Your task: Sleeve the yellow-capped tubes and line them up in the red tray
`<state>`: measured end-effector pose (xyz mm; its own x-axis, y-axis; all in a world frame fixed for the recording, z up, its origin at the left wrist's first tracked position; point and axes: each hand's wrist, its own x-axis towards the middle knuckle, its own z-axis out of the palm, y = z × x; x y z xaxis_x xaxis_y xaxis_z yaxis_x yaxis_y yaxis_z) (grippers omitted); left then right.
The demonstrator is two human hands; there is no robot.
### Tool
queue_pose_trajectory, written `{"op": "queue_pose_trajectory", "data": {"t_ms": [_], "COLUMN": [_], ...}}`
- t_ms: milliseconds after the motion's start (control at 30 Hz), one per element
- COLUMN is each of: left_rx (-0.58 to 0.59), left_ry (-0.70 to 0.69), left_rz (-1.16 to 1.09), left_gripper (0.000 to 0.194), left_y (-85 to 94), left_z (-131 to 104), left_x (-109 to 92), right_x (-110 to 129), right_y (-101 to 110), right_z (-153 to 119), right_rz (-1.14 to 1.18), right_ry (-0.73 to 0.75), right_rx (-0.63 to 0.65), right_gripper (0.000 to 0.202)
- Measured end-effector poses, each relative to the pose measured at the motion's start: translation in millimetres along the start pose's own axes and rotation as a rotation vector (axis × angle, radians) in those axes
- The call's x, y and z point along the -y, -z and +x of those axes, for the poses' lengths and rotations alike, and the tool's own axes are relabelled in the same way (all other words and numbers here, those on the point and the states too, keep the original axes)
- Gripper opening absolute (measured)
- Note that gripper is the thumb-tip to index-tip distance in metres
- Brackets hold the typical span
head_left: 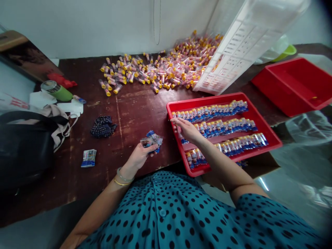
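Observation:
My left hand [138,155] is closed on a small bunch of printed plastic packets [156,139], clear with blue parts, held just above the dark red table [135,114]. My right hand [187,129] is over the left side of a red tray [204,99], its thumb and fingers brought together near the rim. Whether anything small is between those fingertips, I cannot make out. Three rows of filled packets [225,127] with yellow tops and blue bottoms lie in the tray. My right forearm hides part of the lower rows.
Yellow-capped pink tubes [166,71] are heaped along the wall. A white plastic basket [233,52] stands on edge behind the tray, with a red bin [290,86] to its right. Leftward lie a packet stack [88,158], dark checked cloth [103,126], green jar [58,91] and black bag [23,148].

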<state>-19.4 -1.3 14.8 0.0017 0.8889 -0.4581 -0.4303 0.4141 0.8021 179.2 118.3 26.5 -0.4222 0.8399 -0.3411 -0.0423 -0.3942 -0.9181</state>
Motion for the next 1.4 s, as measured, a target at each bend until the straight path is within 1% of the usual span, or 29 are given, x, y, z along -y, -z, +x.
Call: {"op": "queue_pose_trajectory", "data": {"t_ms": [33, 133, 167, 233, 433, 567, 667, 733, 800, 867, 933, 1033, 1167, 1300, 1400], "left_rx": [0.000, 0.011, 0.014, 0.020, 0.032, 0.052, 0.069, 0.113, 0.173, 0.215, 0.231, 0.210, 0.152, 0.151, 0.156], "left_ry": [0.003, 0.013, 0.013, 0.007, -0.054, -0.065, -0.065, -0.054, -0.019, 0.042, 0.101, 0.116, 0.071, 0.042, 0.021], "left_rz": [-0.006, 0.001, 0.009, 0.035, 0.120, 0.118, 0.073, 0.063, 0.064, 0.027, -0.040, -0.102, -0.114, -0.095, -0.073], "left_gripper": [0.033, 0.035, 0.036, 0.037, 0.035, 0.033, 0.031, 0.031, 0.035, 0.037, 0.036, 0.033, 0.035, 0.039, 0.037], "left_y": [1.1, 2.3, 1.7, -0.2, -2.0, -1.0, -4.8, -8.9, -12.7, -15.3, -17.0, -19.6, -25.4, -29.1, -29.7], "left_z": [0, 0, 0, 1, 1, 0, -2, -3, -4, -6, -7, -8, -10, -11, -11], "left_x": [0, -1, 0, 0, 3, 4, 5, 7, 8, 8, 8, 7, 5, 4, 4], "right_x": [3, 11, 13, 17, 22, 18, 11, 4, -5, -13, -21, -32, -40, -42, -43], "right_y": [4, 5, 2, -7, -34, -43, -47, -47, -45, -40, -37, -35, -36, -36, -33], "right_z": [2, -3, -7, -14, -23, -27, -33, -36, -37, -40, -45, -58, -71, -73, -72], "right_rz": [0.103, 0.271, 0.293, 0.316, 0.238, 0.131, 0.065, 0.040, 0.017, 0.001, -0.015, -0.063, -0.155, -0.156, -0.124], "right_ry": [-0.048, -0.134, -0.128, -0.074, 0.090, 0.196, 0.255, 0.279, 0.289, 0.290, 0.280, 0.269, 0.338, 0.348, 0.352], "right_rx": [0.012, 0.151, 0.187, 0.214, 0.196, 0.148, 0.099, 0.064, 0.046, 0.054, 0.075, 0.096, 0.054, 0.026, 0.034], "right_gripper": [0.015, 0.029, 0.030, 0.029, 0.035, 0.039, 0.045, 0.047, 0.045, 0.042, 0.036, 0.032, 0.033, 0.028, 0.025]}}
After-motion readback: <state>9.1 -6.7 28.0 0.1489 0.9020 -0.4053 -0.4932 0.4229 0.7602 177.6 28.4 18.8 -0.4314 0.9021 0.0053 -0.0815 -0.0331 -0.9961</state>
